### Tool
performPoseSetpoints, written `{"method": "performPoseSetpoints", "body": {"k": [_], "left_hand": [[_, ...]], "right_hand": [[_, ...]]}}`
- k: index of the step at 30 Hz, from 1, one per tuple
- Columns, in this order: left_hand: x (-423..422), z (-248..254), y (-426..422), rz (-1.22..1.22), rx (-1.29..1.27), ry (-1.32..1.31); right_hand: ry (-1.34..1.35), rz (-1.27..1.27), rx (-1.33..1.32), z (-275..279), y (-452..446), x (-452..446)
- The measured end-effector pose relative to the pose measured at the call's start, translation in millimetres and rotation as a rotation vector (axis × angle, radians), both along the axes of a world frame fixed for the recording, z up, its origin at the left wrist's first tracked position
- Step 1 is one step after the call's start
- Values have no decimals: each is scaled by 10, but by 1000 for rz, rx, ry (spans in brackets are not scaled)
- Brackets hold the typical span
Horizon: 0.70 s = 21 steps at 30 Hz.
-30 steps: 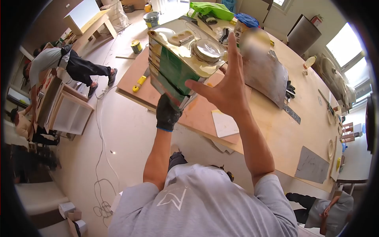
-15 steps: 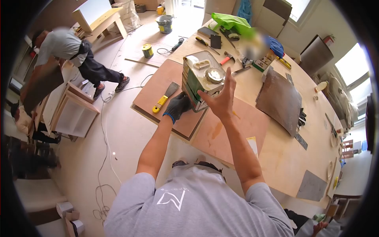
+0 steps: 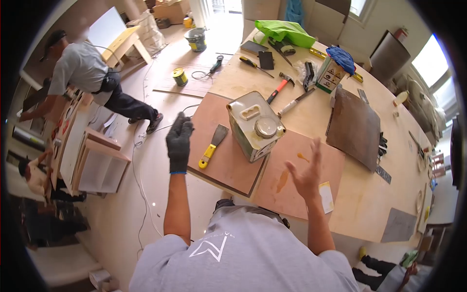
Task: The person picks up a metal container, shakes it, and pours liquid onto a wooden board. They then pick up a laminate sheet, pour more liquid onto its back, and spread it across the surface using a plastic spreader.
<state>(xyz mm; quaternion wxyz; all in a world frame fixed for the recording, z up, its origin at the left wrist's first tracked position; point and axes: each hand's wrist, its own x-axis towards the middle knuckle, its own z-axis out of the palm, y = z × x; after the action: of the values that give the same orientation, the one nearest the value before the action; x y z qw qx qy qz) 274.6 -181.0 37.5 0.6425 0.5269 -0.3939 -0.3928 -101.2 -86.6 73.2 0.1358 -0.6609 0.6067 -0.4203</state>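
Note:
A square metal can [image 3: 258, 124] with a round screw cap and a top handle stands upright on the reddish boards, apart from both hands. My left hand [image 3: 180, 146], in a dark grey glove, is raised left of the boards with its fingers extended and nothing visible in it. Bare and spread, my right hand [image 3: 307, 173] hovers over the right-hand board [image 3: 311, 155], near orange glue-like stains. Between the can and my left hand, a yellow-handled scraper [image 3: 213, 147] lies on the left board [image 3: 233, 177].
A hammer [image 3: 281, 89], a screwdriver [image 3: 255, 65] and a green bag [image 3: 284, 33] lie farther back on the table. A curved brown sheet [image 3: 354, 131] is at right. Cables [image 3: 138, 194] cross the floor. A co-worker [image 3: 87, 73] bends at the left.
Both hands have let go of the can, which now stands on the boards. My left hand has moved left and my right hand down and to the right.

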Motion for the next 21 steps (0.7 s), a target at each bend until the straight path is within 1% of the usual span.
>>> {"method": "performPoseSetpoints", "body": {"k": [2,4,6,8,10,11,12,14,17,20,21], "left_hand": [[128,325,-32,-92,-130,-245],[176,640,-81,-257,-188,-301],[139,981,-195,-430,-275,-646],[-92,1446,-317,-716,-392,-1007],[-409,1651,-559,-1042,-553,-1209],[-621,1727,-626,-1150,-608,-1272],[-811,1784,-671,-1208,-657,-1435],[-1104,1646,-872,-1347,-775,-1622],[-1414,1574,-975,-1424,-836,-1854],[-1582,1564,-1044,-1559,-737,-1851],[-1646,1639,-1037,-1667,-670,-1818]], "right_hand": [[-105,-147,144,-192,287,-181],[-7,-248,201,-420,611,-307],[63,-344,206,-506,802,-253],[115,-430,173,-518,931,-139],[130,-473,197,-481,995,-25],[135,-487,209,-469,1046,13],[155,-506,238,-478,1120,19],[188,-536,282,-544,1267,-30],[153,-732,485,-769,1691,-282],[206,-879,461,-1006,2107,-417],[191,-885,460,-1012,2152,-427]]}}
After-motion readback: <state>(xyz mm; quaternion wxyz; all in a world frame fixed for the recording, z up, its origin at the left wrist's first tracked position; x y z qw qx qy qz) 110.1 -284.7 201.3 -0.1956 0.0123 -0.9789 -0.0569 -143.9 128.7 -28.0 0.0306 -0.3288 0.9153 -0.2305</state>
